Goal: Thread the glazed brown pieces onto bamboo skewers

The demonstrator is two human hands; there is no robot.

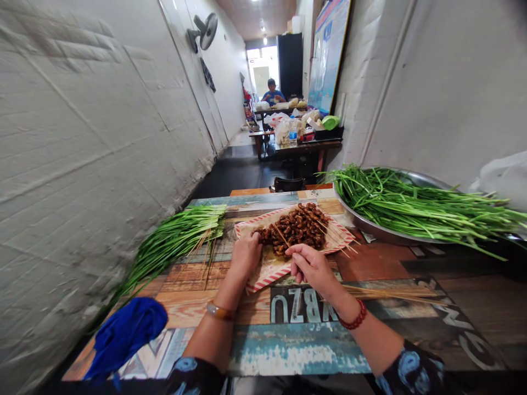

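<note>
A heap of small, glossy dark-brown food pieces (pixel 307 227) lies on a paper-lined tray with a red-and-white striped rim (pixel 269 280). At the heap's left end is my left hand (pixel 246 255), its fingers curled down against the brown pieces; what they grip is hidden. My right hand (pixel 310 267) is at the near side of the heap, thumb and forefinger pinched on a thin wooden skewer (pixel 281 235) that slants up to the left over the pieces. Several loaded skewers (pixel 340 237) rest with bare ends past the tray's right side.
Bare skewers (pixel 391 294) lie right of my right forearm. Skewered green stalks (pixel 168 241) are at left, above a blue cloth (pixel 129 332). A metal basin (pixel 360 219) heaped with long green stalks (pixel 420 203) stands at right. Farther back, a person (pixel 272 94) sits at another table.
</note>
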